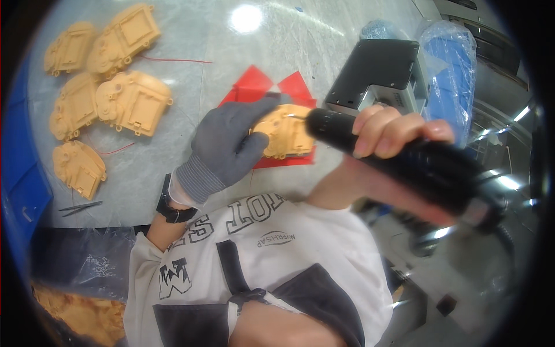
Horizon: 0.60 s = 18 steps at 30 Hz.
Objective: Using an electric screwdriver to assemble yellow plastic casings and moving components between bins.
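My left hand (228, 141), in a grey glove, is closed on the near-left side of a yellow-orange plastic housing (284, 132). Beneath the housing lie red sheets (296, 89) on the table. My bare right hand (399, 139) wraps round a black electric screwdriver (428, 168), held slantwise from the lower right. Its tip points at the top of the housing; the nose of the tool partly covers the housing's right edge, and I cannot tell whether the bit touches a screw.
Several similar housings (134, 103) lie at the left, some with thin red wires. Black tweezers (81, 206) rest near the table's front-left edge. A black-topped box-shaped device (376, 72) stands at the right, beside a blue bin wrapped in clear plastic (448, 75). Another blue bin (23, 191) lines the left.
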Tool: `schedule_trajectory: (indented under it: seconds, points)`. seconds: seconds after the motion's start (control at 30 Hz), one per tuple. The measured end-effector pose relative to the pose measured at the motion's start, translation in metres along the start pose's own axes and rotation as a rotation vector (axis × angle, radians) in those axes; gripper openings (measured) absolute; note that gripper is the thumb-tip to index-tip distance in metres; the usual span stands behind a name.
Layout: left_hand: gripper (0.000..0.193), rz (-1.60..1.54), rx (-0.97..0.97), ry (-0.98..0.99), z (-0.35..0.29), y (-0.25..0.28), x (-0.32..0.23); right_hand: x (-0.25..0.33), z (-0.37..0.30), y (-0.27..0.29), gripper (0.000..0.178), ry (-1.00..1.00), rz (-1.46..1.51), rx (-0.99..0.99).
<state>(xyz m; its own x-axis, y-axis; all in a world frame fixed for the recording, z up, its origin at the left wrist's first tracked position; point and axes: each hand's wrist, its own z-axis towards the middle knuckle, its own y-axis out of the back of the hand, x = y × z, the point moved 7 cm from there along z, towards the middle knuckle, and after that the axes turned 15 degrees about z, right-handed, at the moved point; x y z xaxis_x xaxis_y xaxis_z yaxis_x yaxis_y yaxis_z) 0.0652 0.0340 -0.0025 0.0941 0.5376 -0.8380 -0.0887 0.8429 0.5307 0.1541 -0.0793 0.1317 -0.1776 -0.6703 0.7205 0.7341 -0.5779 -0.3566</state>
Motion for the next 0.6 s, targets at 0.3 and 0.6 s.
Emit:
schedule_trajectory:
  seconds: [0.3,0.6]
  points:
    - [0.043,-0.032,0.028,0.027,0.000,-0.001,-0.002,-0.013,0.000,-0.009,0.084,-0.036,-0.046,0.016]
    - [0.041,-0.007,-0.180,-0.036,0.005,0.007,0.001,-0.028,0.001,0.002,0.087,-0.032,-0.007,-0.020]
